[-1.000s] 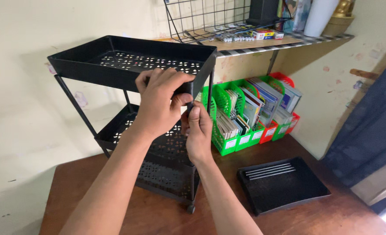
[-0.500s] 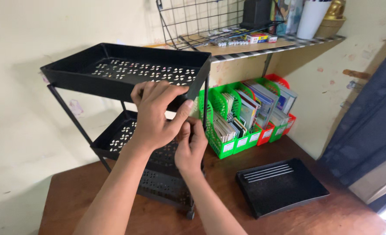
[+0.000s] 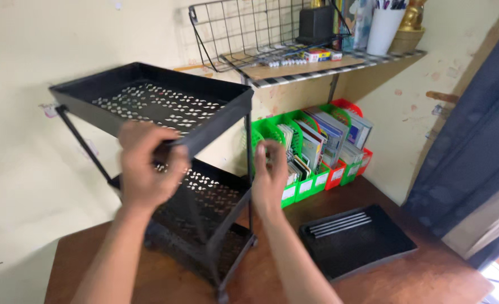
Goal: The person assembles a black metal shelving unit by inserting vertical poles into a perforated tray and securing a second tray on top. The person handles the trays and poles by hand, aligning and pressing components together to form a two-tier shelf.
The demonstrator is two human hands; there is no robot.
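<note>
My left hand [image 3: 148, 169] has its grip closed on the front edge of the top tray [image 3: 154, 101] of the black rack [image 3: 204, 214]. My right hand [image 3: 269, 177] is at the upright rod [image 3: 249, 169] at the rack's right corner; the picture is blurred, so I cannot tell if this grip is closed on the rod. The rack stands on the wooden desk [image 3: 407, 281], tilted. At 3 o'clock from the rack, well apart, a loose black tray [image 3: 362, 247] lies with thin rods [image 3: 339, 223] inside. At 1 o'clock, green file boxes [image 3: 300, 186] stand against the wall.
</note>
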